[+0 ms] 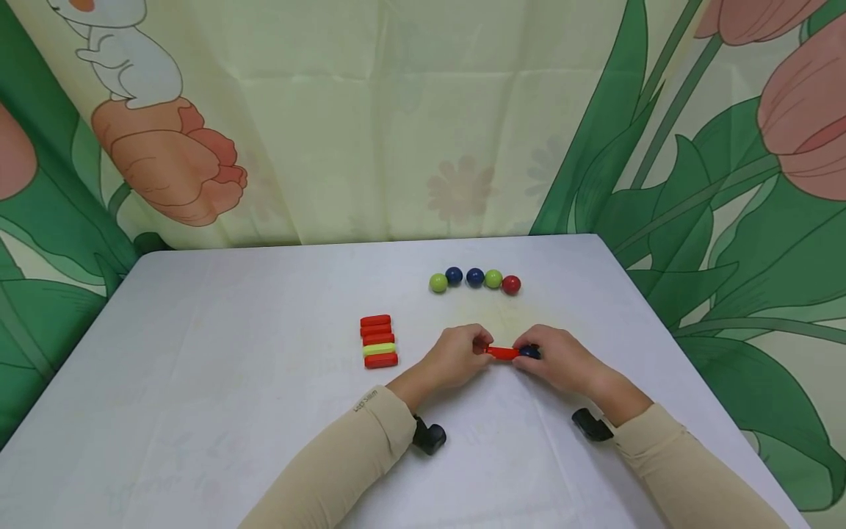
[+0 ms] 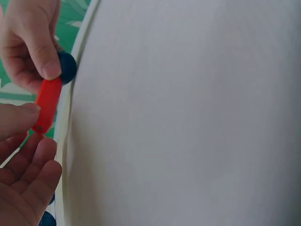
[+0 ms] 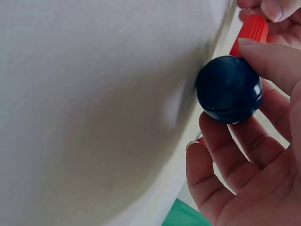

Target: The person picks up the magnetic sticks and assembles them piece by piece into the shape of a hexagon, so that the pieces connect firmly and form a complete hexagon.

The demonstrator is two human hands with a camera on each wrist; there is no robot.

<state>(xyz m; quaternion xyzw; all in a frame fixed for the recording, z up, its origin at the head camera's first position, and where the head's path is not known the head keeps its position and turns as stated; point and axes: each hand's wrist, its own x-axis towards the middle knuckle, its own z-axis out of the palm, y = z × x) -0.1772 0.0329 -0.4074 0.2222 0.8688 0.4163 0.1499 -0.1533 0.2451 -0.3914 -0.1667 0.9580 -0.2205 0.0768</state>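
Note:
Over the right part of the table, my left hand (image 1: 457,355) pinches one end of a short red rod (image 1: 502,353) with thumb and fingers. At the rod's other end sits a dark blue ball (image 3: 229,89), and my right hand (image 1: 555,357) holds it. In the right wrist view the right thumb lies where ball and rod meet, with fingers beneath the ball. A small dark spot marks the rod's near end in the left wrist view. Whether rod and ball are joined or only touching, I cannot tell.
Several red rods (image 1: 379,339) and a yellow-green rod (image 1: 380,349) lie stacked in a column left of the hands. Behind the hands, a row holds two green balls, two blue balls (image 1: 475,277) and a red ball (image 1: 512,285). A white cloth covers the table (image 1: 198,382).

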